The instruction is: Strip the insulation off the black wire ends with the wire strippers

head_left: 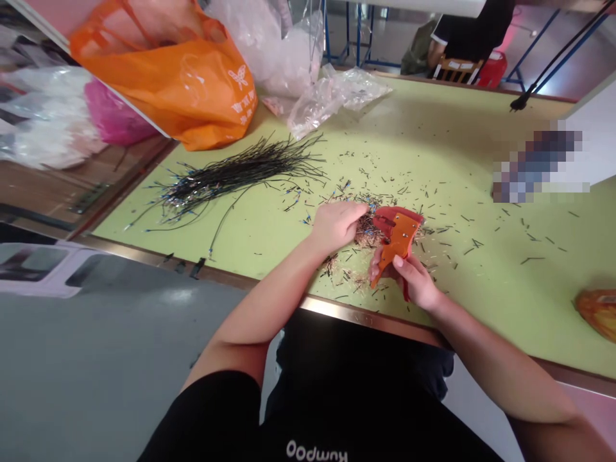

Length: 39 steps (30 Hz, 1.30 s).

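Note:
My right hand (409, 273) is wrapped round the handles of a red and orange wire stripper (402, 234), whose head points up and left. Close to the tool's jaws, my left hand (339, 224) has its fingers pressed together; whatever they pinch is too small to make out. Beneath and between the hands lies a pile of short wire offcuts and copper strands (368, 234). A long bundle of black wires (240, 168) with blue and metallic ends rests to the left on the green tabletop (269, 237).
An orange bag (192, 83) and clear plastic bags (337, 93) stand at the back left. Black offcuts are scattered to the right. A brown-yellow object (599, 311) lies at the right edge. A seated person (476, 32) is beyond the table.

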Tool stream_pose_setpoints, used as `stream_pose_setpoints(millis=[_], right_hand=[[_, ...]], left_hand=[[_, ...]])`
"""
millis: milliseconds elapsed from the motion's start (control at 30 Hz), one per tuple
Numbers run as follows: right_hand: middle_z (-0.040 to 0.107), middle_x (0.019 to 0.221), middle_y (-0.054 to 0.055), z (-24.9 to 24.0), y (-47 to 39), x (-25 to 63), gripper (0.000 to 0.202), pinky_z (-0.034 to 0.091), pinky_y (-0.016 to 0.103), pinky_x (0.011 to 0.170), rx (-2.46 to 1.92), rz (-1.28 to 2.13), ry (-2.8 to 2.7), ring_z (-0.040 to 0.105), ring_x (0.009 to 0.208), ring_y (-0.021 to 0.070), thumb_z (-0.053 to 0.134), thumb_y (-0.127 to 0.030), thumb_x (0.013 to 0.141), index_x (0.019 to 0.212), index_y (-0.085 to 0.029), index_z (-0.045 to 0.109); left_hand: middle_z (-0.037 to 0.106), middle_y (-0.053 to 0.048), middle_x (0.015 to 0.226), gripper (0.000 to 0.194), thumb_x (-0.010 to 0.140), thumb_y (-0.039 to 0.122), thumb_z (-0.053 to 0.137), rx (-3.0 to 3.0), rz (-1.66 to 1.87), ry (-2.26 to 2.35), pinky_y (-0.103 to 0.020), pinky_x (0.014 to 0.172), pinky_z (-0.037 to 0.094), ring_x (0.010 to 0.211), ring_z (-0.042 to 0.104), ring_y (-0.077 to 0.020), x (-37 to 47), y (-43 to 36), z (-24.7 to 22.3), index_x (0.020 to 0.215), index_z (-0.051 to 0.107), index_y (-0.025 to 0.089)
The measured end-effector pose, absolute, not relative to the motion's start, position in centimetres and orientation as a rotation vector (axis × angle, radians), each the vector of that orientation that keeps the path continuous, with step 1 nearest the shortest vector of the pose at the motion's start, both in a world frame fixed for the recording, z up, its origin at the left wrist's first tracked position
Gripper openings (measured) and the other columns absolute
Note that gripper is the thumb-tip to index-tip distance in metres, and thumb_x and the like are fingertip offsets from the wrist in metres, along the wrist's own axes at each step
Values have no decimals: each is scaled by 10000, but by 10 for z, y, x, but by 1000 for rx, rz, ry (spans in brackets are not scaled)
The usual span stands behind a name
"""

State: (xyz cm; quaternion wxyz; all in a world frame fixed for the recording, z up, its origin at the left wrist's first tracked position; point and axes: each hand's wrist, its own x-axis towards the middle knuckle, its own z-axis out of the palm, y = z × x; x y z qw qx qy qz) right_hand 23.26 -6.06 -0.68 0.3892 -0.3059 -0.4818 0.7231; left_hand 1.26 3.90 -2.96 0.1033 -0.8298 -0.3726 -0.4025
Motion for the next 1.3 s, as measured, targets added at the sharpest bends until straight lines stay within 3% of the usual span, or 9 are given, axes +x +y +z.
stream_pose_setpoints(millis=[333,533,700,967,1133,1300], right_hand=[[645,727,31,-13,-65,229,500,562,340,588,-791,1894,-1102,667,663,214,700,-709,914,874,-212,665],[616,686,22,-10,-72,223,489,553,344,556,-807,1795,-1091,634,605,207,723,-696,903,876,-209,689],[610,702,19,-11,-77,219,495,589,376,592,-802,1767,-1005,632,607,209,730,-710,884,908,-215,714],[530,624,-8,-12,-79,217,501,598,408,608,-835,1758,-982,591,567,213,698,-739,877,833,-242,658],[593,705,30,-13,-77,221,509,599,417,613,-920,1683,-1047,645,680,258,727,-745,840,894,-244,659],[639,796,62,-14,-79,222,440,625,465,728,-882,1710,-1082,692,832,299,707,-689,900,907,-254,642]], left_hand=[[637,-3,657,432,845,8,398,-2373,-1133,-1075,-280,566,350,614,575,-161,7,42,-31,988,733,242],[690,2,706,448,895,19,368,-2422,-1281,-1037,-256,598,438,626,621,-139,8,43,-30,1012,745,232],[788,-7,859,480,862,-1,386,-2535,-1287,-1123,-242,704,534,771,726,-125,10,45,-29,1048,760,234],[817,-11,925,504,830,-9,417,-2603,-1269,-1130,-264,761,583,833,764,-141,9,49,-32,1084,776,236],[822,-10,933,496,880,6,426,-2611,-1280,-1233,-261,762,593,834,767,-137,9,52,-35,1122,785,247],[826,-17,1042,377,981,65,458,-2653,-1322,-1316,-279,884,600,957,772,-142,10,56,-42,1087,779,233]])
